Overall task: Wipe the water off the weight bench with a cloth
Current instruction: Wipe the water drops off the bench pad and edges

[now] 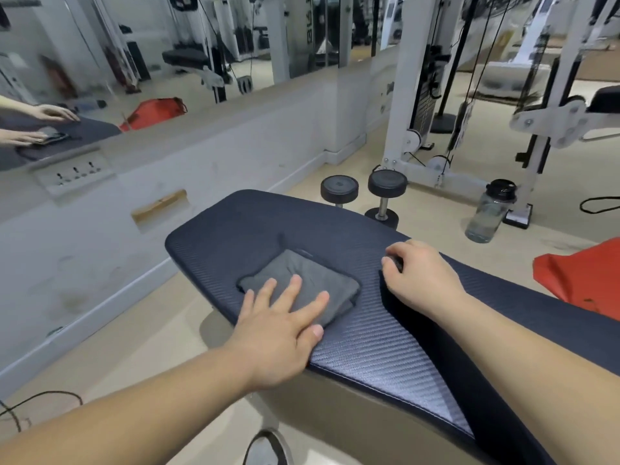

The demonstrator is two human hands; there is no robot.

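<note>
Folded grey cloth [302, 283] lying flat on the dark textured pad of the weight bench [369, 337], near the pad's rounded far end. Left hand [281, 327] laid palm-down with fingers spread and extended, fingertips [295, 280] resting on the near part of the cloth; it grips nothing. Right hand [419, 276] resting on the pad just beside the cloth, apart from it, fingers curled loosely; whether it holds anything cannot be told. On the floor beyond the bench stand two upright dumbbells [385, 196] and, further right, a clear water bottle [489, 213] with a dark cap, before a white cable machine [416, 95]. A red bag [580, 276] lies behind the bench at right. The wall mirror [134, 62] at left reflects both hands.
</note>
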